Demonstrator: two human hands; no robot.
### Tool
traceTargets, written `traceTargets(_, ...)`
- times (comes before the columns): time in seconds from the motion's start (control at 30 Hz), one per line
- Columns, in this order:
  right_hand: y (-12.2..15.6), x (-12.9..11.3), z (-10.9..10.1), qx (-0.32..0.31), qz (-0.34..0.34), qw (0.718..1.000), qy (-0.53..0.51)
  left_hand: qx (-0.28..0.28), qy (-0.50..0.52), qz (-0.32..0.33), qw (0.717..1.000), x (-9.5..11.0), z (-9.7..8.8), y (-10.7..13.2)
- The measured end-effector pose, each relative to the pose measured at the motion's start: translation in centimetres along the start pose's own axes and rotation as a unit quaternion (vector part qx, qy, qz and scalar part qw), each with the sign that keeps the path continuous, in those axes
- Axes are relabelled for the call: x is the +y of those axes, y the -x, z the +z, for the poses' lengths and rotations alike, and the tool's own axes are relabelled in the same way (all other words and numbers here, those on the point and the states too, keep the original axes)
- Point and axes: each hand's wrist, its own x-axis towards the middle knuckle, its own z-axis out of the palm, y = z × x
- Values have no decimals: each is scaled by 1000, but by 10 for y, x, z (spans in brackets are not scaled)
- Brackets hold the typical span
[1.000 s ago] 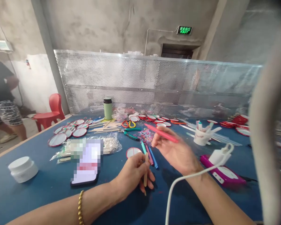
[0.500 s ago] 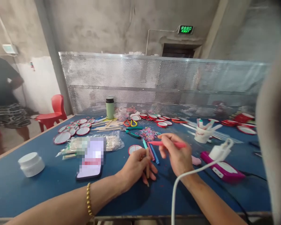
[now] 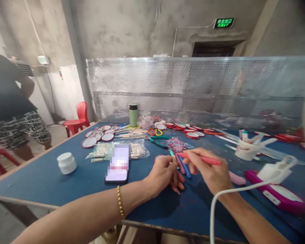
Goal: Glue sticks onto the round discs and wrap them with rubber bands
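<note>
My left hand [image 3: 164, 174] rests on the blue table [image 3: 53, 176], fingers closed round a thin wooden stick [image 3: 175, 176] held upright. My right hand [image 3: 210, 169] is closed on a red pen [image 3: 202, 159] held level, tip pointing left toward the stick. Between the hands lie a few coloured pens [image 3: 182, 165]. A small round red-rimmed mirror [image 3: 158, 157] lies just behind my left hand. A gold bead bracelet [image 3: 120, 202] is on my left wrist.
A phone [image 3: 118, 166], white jar [image 3: 66, 163], bagged sticks [image 3: 139, 150], pliers [image 3: 157, 142], rubber bands [image 3: 176, 144], green bottle [image 3: 133, 115], cup of pens [image 3: 245, 149] and pink device [image 3: 277, 193] with white cable [image 3: 231, 193] are here. A person [image 3: 7, 105] stands at left by a red chair [image 3: 77, 118].
The view has swung left and back. My right hand lowered the red pen and brought it closer to the stick. My left hand kept its grip.
</note>
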Motion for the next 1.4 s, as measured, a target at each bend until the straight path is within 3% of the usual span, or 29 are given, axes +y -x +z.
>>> traceTargets(0.67, -1, 0, -2, -13, -73, 994, 84, 14, -6, -10, 1000, -2, 1, -2)
traceTargets(1.03, 2, 0, -1, -33, -47, 997, 53, 0, -12, -7, 1000, 2, 2, 2)
traceTargets(1.17, 4, -2, -1, -43, -23, 999, 21, 14, -10, -12, 1000, -1, 2, 4)
traceTargets(1.4, 6, -4, 1, -39, -17, 998, 52, 35, -4, -25, 999, -7, 1, 4)
